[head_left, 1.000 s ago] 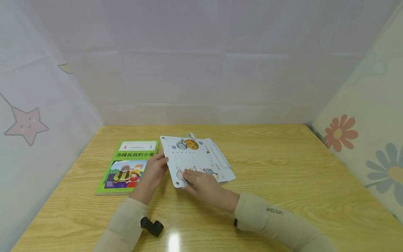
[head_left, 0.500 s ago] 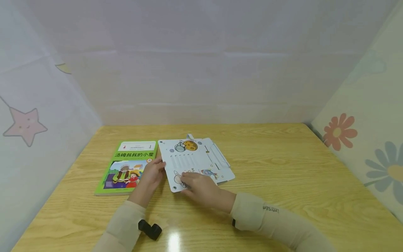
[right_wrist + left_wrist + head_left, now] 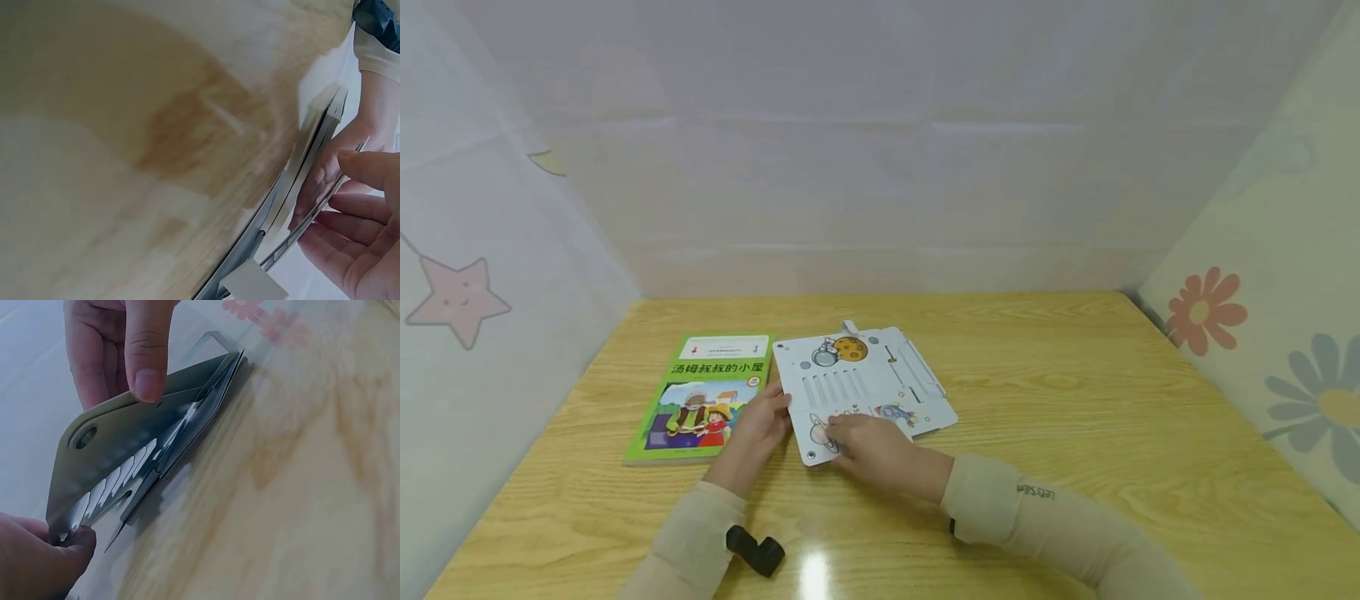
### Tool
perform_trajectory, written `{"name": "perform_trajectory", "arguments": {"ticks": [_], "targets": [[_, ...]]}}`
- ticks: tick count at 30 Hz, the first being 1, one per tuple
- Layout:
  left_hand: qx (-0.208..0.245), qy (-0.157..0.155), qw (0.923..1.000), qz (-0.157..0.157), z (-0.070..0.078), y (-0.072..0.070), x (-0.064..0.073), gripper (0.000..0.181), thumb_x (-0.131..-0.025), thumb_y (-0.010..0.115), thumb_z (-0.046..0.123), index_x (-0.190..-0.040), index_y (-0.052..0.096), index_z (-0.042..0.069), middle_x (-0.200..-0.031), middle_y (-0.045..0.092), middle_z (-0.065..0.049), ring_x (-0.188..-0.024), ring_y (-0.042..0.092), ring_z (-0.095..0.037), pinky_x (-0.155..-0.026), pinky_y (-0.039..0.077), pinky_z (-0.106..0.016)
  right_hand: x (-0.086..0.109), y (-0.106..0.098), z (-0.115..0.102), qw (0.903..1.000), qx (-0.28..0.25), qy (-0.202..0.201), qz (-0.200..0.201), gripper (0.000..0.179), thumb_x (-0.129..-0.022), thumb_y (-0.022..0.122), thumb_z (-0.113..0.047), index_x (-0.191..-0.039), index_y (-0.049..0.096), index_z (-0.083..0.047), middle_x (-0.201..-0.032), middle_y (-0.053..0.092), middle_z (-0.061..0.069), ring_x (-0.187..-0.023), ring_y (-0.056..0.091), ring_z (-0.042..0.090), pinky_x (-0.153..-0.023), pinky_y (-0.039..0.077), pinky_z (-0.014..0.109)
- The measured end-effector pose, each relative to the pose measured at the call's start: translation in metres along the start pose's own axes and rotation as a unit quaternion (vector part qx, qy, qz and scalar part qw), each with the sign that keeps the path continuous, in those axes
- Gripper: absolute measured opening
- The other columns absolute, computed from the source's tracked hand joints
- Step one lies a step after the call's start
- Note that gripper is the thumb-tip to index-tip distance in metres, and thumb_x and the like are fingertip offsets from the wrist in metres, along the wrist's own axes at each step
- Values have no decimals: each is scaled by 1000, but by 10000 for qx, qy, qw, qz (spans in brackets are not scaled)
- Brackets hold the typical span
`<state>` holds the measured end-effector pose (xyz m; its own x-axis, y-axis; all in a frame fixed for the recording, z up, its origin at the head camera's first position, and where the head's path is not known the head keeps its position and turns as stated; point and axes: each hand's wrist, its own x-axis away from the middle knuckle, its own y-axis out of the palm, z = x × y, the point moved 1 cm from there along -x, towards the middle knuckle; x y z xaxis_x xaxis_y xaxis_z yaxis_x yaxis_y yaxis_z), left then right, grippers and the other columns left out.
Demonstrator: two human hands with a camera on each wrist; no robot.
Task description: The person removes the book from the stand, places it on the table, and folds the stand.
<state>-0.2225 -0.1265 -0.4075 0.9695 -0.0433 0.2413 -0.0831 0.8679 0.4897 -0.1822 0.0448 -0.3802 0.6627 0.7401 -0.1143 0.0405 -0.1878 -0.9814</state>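
Observation:
A white folding book stand (image 3: pixel 835 375) printed with an astronaut, planets and a rocket sits on the wooden table. Its left panel is raised a little, as the gap under it in the left wrist view shows. My left hand (image 3: pixel 767 414) pinches the panel's left edge. My right hand (image 3: pixel 874 448) grips its near edge, the thumb on the inner face (image 3: pixel 125 425) in the left wrist view. In the right wrist view the panel's thin edge (image 3: pixel 284 247) runs between the right thumb and fingers. Several slots show on the panel's upper face.
A green picture book (image 3: pixel 703 400) with Chinese lettering lies flat just left of the stand. Pale cloth walls enclose the table (image 3: pixel 1075 417), with a star at left and flowers (image 3: pixel 1206 311) at right. A black wrist device (image 3: pixel 756 550) sits on the left sleeve.
The stand's left panel has tipped lower toward me and slightly left, so its slots show more plainly. Both hands have moved a little down and left with it, still holding on.

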Motion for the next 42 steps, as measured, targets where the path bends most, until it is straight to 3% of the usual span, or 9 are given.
{"name": "perform_trajectory", "arguments": {"ticks": [8,15,24,42], "targets": [[187,-214,9995,133,-3,-3,0,53,-83,26,-13,-134,15,-5,-138,19,-17,-124,22,-26,-99,22,-33,-3,3,-2,9997,78,-101,-189,37,-79,62,-21,-112,57,-6,-117,52,7,-109,46,16,-92,33,24],[154,-181,9995,211,-4,-1,-1,56,-79,22,-18,-132,9,-9,-139,13,-20,-125,15,-27,-101,17,-33,-4,5,-2,9989,315,-208,-277,35,-78,63,-20,-110,58,-6,-115,53,7,-107,47,16,-91,34,24],[203,-197,9982,525,-6,1,0,61,-73,21,-22,-132,13,-9,-139,15,-19,-126,13,-26,-101,15,-32,-4,6,-1,9981,267,-263,-490,34,-80,62,-19,-111,57,-6,-117,52,7,-109,46,16,-92,33,24],[-47,-89,9963,854,-10,4,-1,60,-74,21,-22,-132,16,-8,-139,16,-19,-126,13,-24,-101,15,-30,-3,7,-1,9974,185,-222,-654,36,-82,58,-15,-117,53,-5,-121,48,7,-113,42,17,-94,31,24]]}}
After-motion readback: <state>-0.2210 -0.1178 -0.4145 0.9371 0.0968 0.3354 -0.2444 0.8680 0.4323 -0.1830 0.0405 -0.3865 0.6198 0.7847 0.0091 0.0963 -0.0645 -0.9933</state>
